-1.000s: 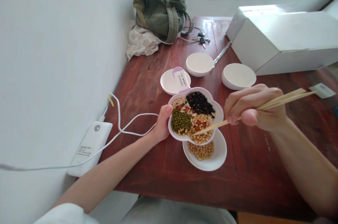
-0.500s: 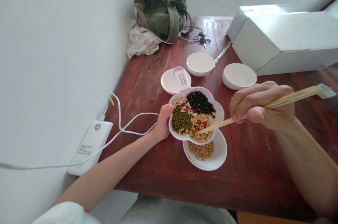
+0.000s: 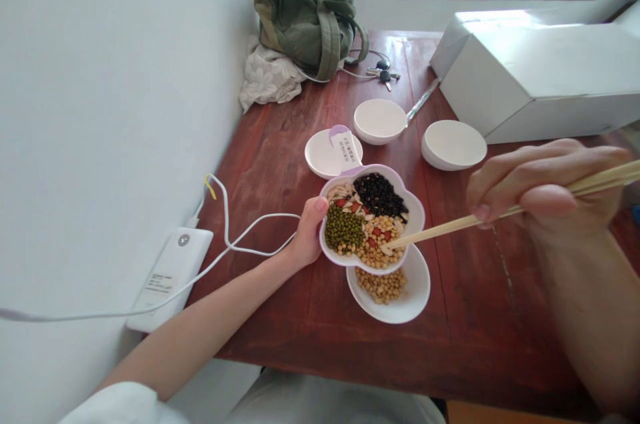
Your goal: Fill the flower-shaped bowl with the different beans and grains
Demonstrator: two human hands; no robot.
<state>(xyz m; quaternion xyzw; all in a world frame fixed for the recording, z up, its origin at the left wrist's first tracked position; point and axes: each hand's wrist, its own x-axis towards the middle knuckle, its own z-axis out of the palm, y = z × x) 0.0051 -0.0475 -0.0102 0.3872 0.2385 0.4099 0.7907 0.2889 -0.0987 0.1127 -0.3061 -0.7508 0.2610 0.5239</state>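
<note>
My left hand [image 3: 309,237] grips the left rim of a flower-shaped dish [image 3: 416,207] with a lilac edge, thumb on top. In the dish lie black beans [image 3: 380,196], green mung beans [image 3: 344,227], yellow soybeans [image 3: 373,257], pale seeds and a few red peanuts. My right hand [image 3: 545,187] is closed around wooden chopsticks [image 3: 450,227]. Their tips touch the soybeans and a pale seed in the lower right part of the dish. Partly hidden below the dish, a white bowl [image 3: 417,291] holds more soybeans [image 3: 384,285].
Three white bowls stand behind: one at left [image 3: 320,154] under the dish's labelled handle, one in the middle [image 3: 380,121], one at right [image 3: 454,144]. A white box [image 3: 545,71], keys [image 3: 384,74], a green bag [image 3: 305,14] and a white power bank [image 3: 173,277] with cable lie around.
My right hand has drawn back to the right. The chopstick tips have slid slightly right and up across the soybeans. The left hand and dish stay in place.
</note>
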